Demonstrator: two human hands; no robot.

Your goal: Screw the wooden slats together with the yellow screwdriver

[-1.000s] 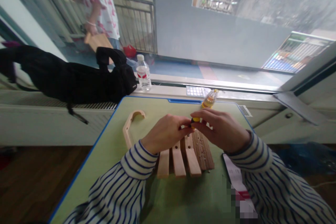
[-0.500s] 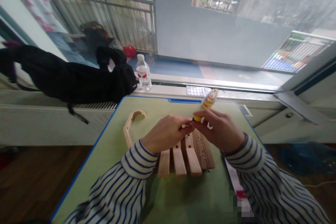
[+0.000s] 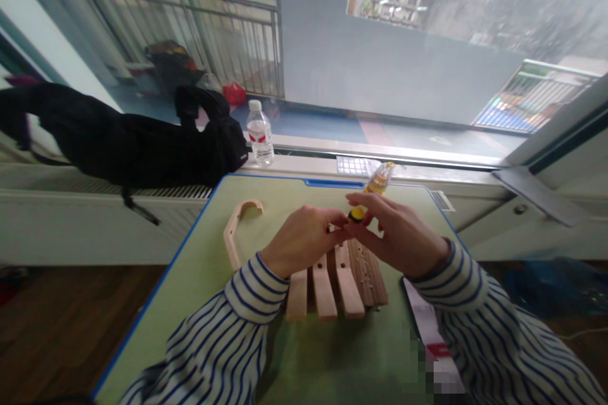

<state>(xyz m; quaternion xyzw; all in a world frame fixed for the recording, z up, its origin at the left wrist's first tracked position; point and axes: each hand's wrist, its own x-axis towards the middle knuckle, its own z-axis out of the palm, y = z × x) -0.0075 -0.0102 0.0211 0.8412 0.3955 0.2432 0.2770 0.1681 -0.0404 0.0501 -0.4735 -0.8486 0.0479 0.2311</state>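
My right hand (image 3: 396,234) is closed around a short yellow-and-black screwdriver (image 3: 356,215), with the index finger lifted off the round handle end. The screwdriver's shaft and tip are hidden. Beside it, my left hand (image 3: 304,237) is pinched closed at the fingertips; what it grips is hidden. Below both hands lie several pale, angled wooden pieces (image 3: 324,297) with dark holes, side by side. Against them on the right is a brown ridged wooden slat (image 3: 373,278) dotted with small holes. A curved wooden hook piece (image 3: 231,234) rests apart on the left.
The green table (image 3: 190,310) has a blue edge. At its far side stands a clear bottle with yellow parts (image 3: 380,178). A water bottle (image 3: 260,136) and a black bag (image 3: 142,149) are by the window. A dark-edged sheet (image 3: 420,310) lies near my right sleeve.
My right index finger has lifted and the fingers have loosened around the screwdriver, showing more of its yellow top. My left hand stays nearly in place. The wooden pieces have not moved.
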